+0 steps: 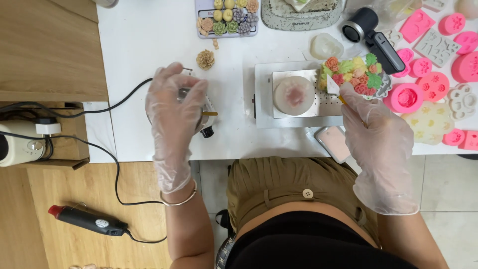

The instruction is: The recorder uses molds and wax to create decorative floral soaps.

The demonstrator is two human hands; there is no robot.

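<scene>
Head view, left to right: a red-tipped heat tool [87, 219] lies on the wood floor. Your gloved left hand [174, 117] cups a small metal pot [205, 115] on the white counter [144, 45], fingers curled over it. A round translucent mould [294, 95] sits on a perforated tray [318, 107]. Your gloved right hand [376, 134] pinches a thin blade [332, 85] touching glossy clustered flowers [353, 73]. Pink moulds [433, 79] lie beyond.

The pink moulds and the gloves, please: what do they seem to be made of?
The pink moulds look like soft matte silicone: thick rounded edges, flower-shaped cavities, no glare. The gloves on the left hand and right hand look like thin clear plastic, perhaps vinyl: translucent, wrinkled, slightly glossy, skin showing through.
</scene>
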